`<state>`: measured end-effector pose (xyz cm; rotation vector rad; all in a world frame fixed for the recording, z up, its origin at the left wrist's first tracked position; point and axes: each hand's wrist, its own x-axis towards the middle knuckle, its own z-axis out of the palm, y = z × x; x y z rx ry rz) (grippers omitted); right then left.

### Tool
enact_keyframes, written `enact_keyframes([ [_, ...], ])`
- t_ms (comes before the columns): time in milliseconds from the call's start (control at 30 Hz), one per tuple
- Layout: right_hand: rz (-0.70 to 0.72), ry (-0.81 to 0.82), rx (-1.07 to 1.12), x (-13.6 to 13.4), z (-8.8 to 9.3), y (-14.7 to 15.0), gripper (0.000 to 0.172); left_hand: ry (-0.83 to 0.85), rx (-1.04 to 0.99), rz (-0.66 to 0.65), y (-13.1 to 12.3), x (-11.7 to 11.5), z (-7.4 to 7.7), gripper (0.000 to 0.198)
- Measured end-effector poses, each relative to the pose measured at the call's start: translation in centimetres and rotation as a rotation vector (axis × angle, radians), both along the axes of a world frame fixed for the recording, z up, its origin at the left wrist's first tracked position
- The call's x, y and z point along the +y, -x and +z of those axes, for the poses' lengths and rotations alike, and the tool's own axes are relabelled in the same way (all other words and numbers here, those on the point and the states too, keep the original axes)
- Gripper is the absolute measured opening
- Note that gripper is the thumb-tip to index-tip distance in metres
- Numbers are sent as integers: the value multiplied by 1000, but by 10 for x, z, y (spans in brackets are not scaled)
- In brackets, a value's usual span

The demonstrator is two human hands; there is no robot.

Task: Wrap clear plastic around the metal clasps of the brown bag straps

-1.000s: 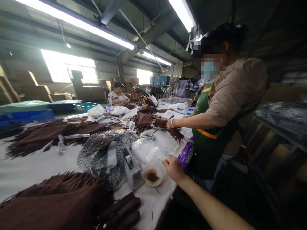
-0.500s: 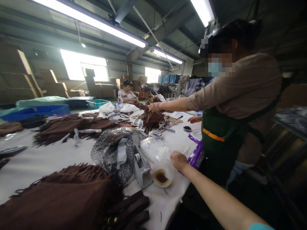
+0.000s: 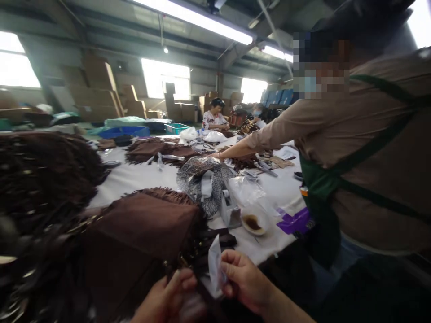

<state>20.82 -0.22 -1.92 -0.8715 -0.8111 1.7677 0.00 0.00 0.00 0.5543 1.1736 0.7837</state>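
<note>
My right hand [image 3: 244, 280] sits low at the near edge of the counter [image 3: 141, 177], thumb and fingers pinched on a small white slip [image 3: 215, 269] that stands nearly upright. My left hand [image 3: 171, 298] is just beside it, fingers curled and thumb raised, closed around something dark and blurred; I cannot tell what it grips. Both hands are against the near end of a brown fringed bag [image 3: 141, 229], which lies flat on the counter right in front of me, its dark straps [image 3: 215, 240] trailing toward the right. Beyond the bag: a speckled grey bag [image 3: 198, 172] with a pale strip across it, then a grey tape dispenser [image 3: 230, 211] just beside it. Near the dispenser stands a small white bowl [image 3: 255, 220] holding something dark, with a crumpled clear plastic bag [image 3: 245, 190] behind it and a purple wrapper [image 3: 294, 221] at the counter edge. To my right a co-worker in a green apron [image 3: 323, 184] stretches an arm [image 3: 266, 134] across the counter. A dark fringed heap [image 3: 43, 170] fills my left.
</note>
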Motion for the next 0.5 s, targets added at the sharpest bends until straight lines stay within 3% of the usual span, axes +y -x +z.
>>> enact_keyframes([
  [100,122,46,81,-17,-12,46,40,-7,-244,-125,9,-3,-4,48],
  [233,233,-58,-188,-24,-14,55,46,-60,-177,8,16,-7,-6,42],
  [367,123,-298,-553,-17,6,49,48,-120,-141,41,10,-10,-2,44],
  [500,-55,-246,-749,-5,14,61,32,-169,-65,-8,11,-10,-7,46],
])
